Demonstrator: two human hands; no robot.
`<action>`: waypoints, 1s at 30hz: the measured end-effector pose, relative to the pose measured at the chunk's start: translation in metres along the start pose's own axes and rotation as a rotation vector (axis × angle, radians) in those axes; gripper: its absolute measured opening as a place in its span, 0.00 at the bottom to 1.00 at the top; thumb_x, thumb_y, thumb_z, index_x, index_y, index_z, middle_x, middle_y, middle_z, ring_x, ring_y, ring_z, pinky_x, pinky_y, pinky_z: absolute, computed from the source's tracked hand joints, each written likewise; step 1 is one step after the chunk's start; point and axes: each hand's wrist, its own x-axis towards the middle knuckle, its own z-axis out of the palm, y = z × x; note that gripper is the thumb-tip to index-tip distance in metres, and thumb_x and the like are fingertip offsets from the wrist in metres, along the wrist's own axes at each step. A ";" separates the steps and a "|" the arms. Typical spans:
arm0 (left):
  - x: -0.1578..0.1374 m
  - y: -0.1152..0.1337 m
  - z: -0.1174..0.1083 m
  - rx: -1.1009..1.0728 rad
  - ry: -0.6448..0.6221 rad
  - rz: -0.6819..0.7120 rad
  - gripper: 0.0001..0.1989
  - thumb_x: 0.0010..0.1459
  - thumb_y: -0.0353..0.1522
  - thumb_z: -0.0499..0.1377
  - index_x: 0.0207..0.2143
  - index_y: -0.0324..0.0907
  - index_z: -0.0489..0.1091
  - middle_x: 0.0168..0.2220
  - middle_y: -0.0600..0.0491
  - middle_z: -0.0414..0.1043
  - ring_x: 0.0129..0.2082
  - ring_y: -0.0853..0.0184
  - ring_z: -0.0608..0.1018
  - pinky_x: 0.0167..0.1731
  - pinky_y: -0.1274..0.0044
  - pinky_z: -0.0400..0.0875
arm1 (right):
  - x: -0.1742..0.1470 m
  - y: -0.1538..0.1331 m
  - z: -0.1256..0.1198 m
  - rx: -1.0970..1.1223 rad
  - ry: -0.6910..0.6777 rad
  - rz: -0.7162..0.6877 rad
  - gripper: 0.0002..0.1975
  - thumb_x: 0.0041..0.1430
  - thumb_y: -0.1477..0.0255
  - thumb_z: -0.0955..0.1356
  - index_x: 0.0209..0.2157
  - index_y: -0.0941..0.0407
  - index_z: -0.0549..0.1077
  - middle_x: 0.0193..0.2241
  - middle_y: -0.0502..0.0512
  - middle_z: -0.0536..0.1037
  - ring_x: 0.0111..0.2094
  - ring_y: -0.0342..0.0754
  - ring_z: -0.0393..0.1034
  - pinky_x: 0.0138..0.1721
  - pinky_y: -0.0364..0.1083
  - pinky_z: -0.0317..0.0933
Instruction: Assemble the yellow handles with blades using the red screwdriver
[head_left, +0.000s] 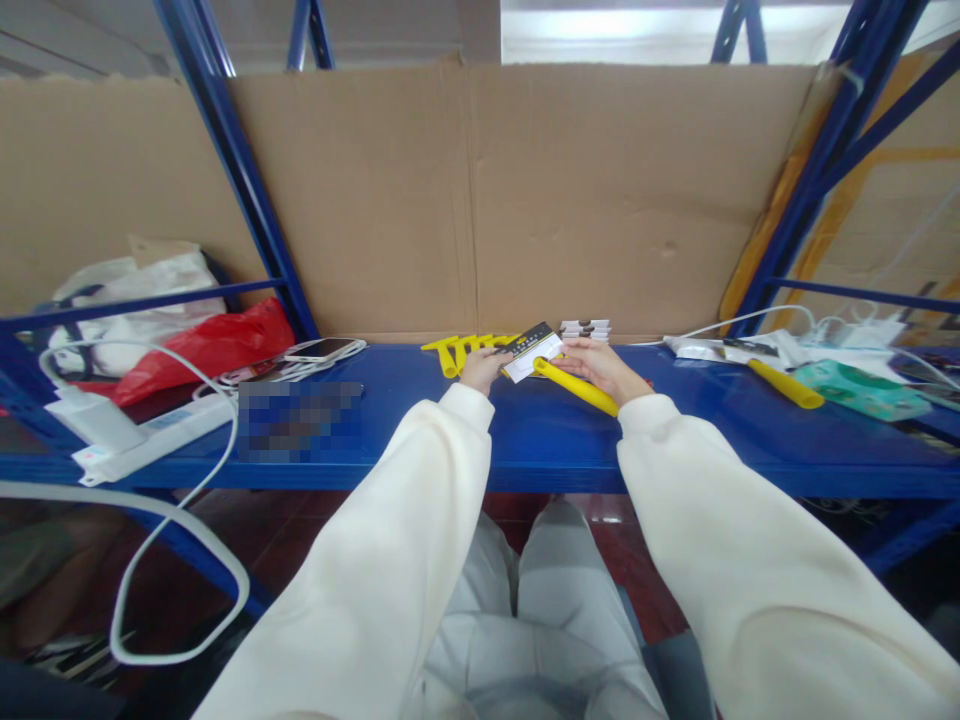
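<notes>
My left hand (484, 370) grips the left edge of a black-and-white printed card (532, 352), with its fingers closed. Against the card's lower right lies a yellow handle (577, 387), slanting down toward my right wrist. My right hand (596, 365) is closed around the handle's upper side, with its fingertips by the card's right edge. Whether card and handle are joined cannot be made out. Behind my left hand, several yellow T-shaped handles (448, 358) lie in a row on the blue shelf (420, 425). A small stack of white-and-dark cards (585, 328) sits beyond my right hand.
At left are a white power strip (161, 440) with cables, a phone (322, 349), a red bag (210, 345) and a blurred-out patch. To the right lie another yellow handle (786, 384), a green packet (862, 390) and cables. Cardboard (585, 190) and blue posts stand behind.
</notes>
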 end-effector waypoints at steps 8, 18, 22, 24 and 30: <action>-0.007 0.004 -0.001 0.145 0.062 -0.044 0.13 0.48 0.17 0.65 0.35 0.39 0.75 0.32 0.49 0.80 0.36 0.61 0.84 0.41 0.68 0.80 | -0.001 0.000 0.001 -0.052 0.007 0.054 0.07 0.59 0.81 0.70 0.31 0.55 0.74 0.30 0.56 0.84 0.27 0.45 0.79 0.39 0.45 0.76; -0.006 0.006 0.001 0.153 0.158 -0.015 0.09 0.51 0.17 0.60 0.27 0.39 0.73 0.30 0.49 0.79 0.40 0.59 0.84 0.45 0.66 0.80 | -0.006 0.000 0.005 -0.201 0.029 0.048 0.08 0.52 0.78 0.74 0.29 0.56 0.71 0.32 0.53 0.83 0.30 0.43 0.77 0.32 0.39 0.69; -0.005 0.005 0.000 0.187 0.161 -0.008 0.09 0.52 0.18 0.60 0.26 0.39 0.72 0.30 0.49 0.80 0.42 0.58 0.84 0.48 0.64 0.78 | -0.012 0.002 0.007 -0.266 -0.123 -0.017 0.13 0.46 0.72 0.78 0.30 0.55 0.72 0.28 0.50 0.80 0.29 0.43 0.74 0.32 0.41 0.70; -0.005 0.005 -0.001 0.207 0.154 -0.004 0.08 0.52 0.19 0.60 0.27 0.39 0.73 0.31 0.48 0.81 0.43 0.57 0.84 0.48 0.64 0.78 | -0.014 0.004 0.008 -0.302 -0.195 -0.060 0.16 0.43 0.70 0.80 0.32 0.55 0.72 0.31 0.50 0.79 0.31 0.44 0.74 0.35 0.44 0.72; -0.009 0.007 0.000 0.231 0.164 -0.009 0.08 0.53 0.19 0.59 0.28 0.39 0.73 0.35 0.46 0.82 0.44 0.59 0.83 0.46 0.66 0.79 | -0.012 0.009 0.010 -0.545 -0.202 -0.258 0.19 0.40 0.70 0.79 0.34 0.55 0.73 0.36 0.53 0.76 0.39 0.48 0.73 0.46 0.51 0.71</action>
